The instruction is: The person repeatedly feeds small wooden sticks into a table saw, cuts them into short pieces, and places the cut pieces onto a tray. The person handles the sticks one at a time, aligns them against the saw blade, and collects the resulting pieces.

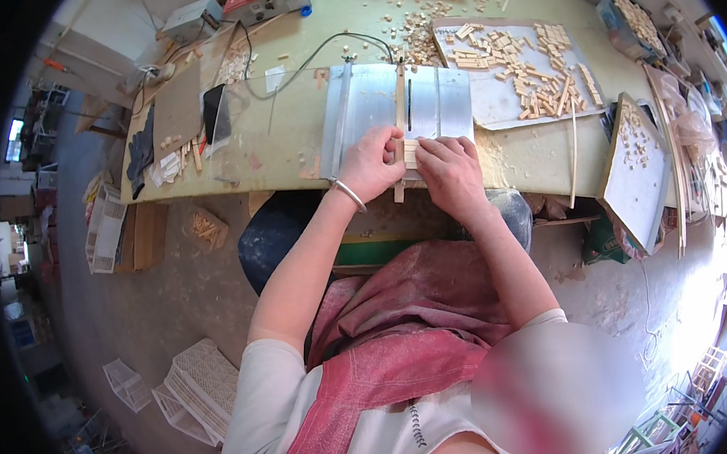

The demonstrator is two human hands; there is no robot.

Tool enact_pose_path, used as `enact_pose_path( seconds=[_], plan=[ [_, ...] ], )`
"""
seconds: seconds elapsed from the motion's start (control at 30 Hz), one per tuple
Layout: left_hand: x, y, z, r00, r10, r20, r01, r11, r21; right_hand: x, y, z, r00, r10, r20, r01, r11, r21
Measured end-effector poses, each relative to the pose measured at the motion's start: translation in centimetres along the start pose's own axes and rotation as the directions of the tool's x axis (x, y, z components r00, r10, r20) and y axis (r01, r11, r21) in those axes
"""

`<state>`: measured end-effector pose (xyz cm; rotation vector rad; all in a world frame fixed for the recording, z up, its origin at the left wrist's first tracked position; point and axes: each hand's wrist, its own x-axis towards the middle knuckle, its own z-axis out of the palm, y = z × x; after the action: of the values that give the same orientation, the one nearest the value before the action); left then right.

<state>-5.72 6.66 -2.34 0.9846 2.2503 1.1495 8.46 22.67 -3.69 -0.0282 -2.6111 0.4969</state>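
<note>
Floor at left: we see white lattice crates (202, 386) lying on the dusty floor, well apart from the bench.
Bench, left part: a dark glove (140, 148) and a black phone (216, 112) lie on the green table (290, 148), near some small wood scraps.
Left hand (369, 164): it wears a metal bracelet (349, 195) and lies on the near edge of the small table saw (397, 106); the fingers are bent down and press on the bundle of thin wooden sticks (410, 154).
Sticks: they lie across the metal plate, between our two hands, just before the dark blade slot (409, 104).
Right hand (450, 167): it is also bent over the sticks and grips their right end; the fingertips touch the wood.
Risk: we judge that both hands are near the slot line. If the sticks slip or split, the fingers could slide toward the blade. We cannot tell if the blade turns.
Bench, right part: many cut blocks (529, 68) lie on a grey sheet (498, 104), and a tilted board (636, 170) hangs over the edge; a push could drop it.
</note>
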Motion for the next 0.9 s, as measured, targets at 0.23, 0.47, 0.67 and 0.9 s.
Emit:
enact_pose_path(
  seconds=[0.23,0.47,0.67,0.9],
  plan=[
    [1.2,-0.3,-0.3,0.997,0.071,0.033,-0.072,0.997,0.018,0.8,0.3,0.0,0.998,-0.057,-0.033,0.056,0.997,-0.044],
    [2.7,-1.4,0.2,0.995,0.1,-0.016,-0.1,0.994,0.04,1.9,1.5,0.7,0.998,-0.046,-0.041,0.045,0.999,-0.029],
    [3.9,-1.6,0.2,0.992,0.114,-0.047,-0.111,0.992,0.053,2.8,2.4,1.4,0.998,-0.025,-0.06,0.024,1.0,-0.017],
    [5.1,-1.5,-0.1,0.991,0.118,-0.059,-0.115,0.992,0.054,3.8,3.2,1.5,0.999,-0.009,-0.043,0.009,1.0,-0.011]
  ],
)
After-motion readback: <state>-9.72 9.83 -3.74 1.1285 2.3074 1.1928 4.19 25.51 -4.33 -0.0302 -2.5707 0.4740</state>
